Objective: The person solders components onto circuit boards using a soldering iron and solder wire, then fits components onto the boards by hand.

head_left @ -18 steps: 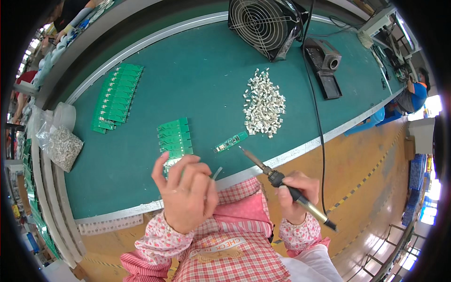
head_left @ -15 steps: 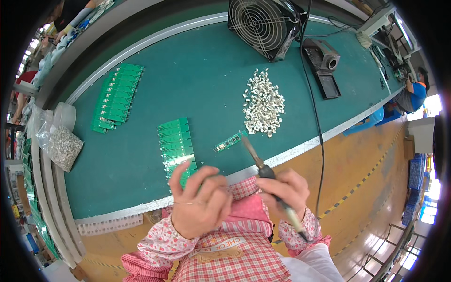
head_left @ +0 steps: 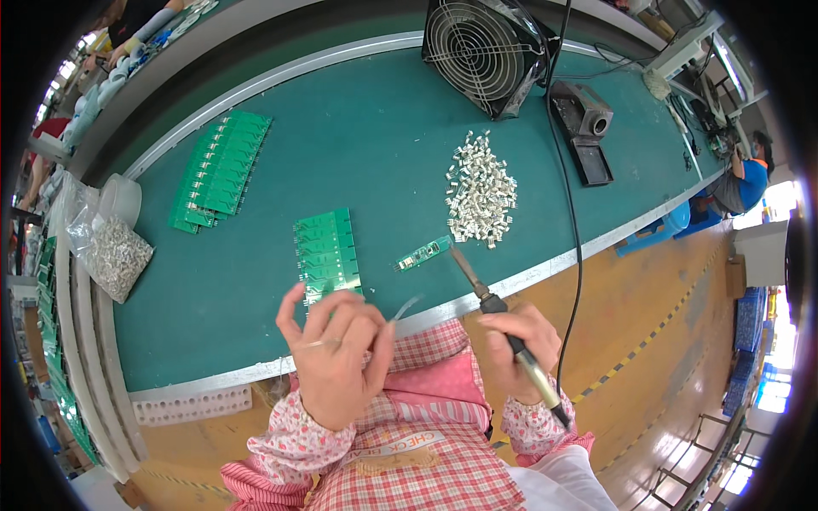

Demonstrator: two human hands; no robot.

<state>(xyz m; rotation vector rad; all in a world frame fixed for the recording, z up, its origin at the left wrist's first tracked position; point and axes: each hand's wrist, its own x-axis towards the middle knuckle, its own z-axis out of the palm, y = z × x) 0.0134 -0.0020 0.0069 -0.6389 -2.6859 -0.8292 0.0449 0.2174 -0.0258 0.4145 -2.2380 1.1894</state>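
small circuit board [head_left: 423, 255]: location?
— green bench [head_left: 213, 298], beside connector pile [head_left: 481, 192].
— hands?
— right hand [head_left: 524, 351]: closed round soldering iron [head_left: 492, 303]. left hand [head_left: 336, 362]: half-curled, strand [head_left: 409, 307] at thumb, hold unclear.
— step?
— seemingly lining up to solder; calls for steady aim.

Your green surface [head_left: 383, 111] carries stacked boards [head_left: 223, 170], green panel [head_left: 328, 243], small board [head_left: 423, 254], white connector pile [head_left: 481, 192], caged fan [head_left: 477, 51], iron stand [head_left: 588, 119].

An electronics workshop, I'd say: circuit boards [head_left: 328, 247] and a soldering iron [head_left: 491, 303] at the green tabletop [head_left: 375, 145], striped floor tape [head_left: 626, 359], a co-worker [head_left: 753, 183] far right.
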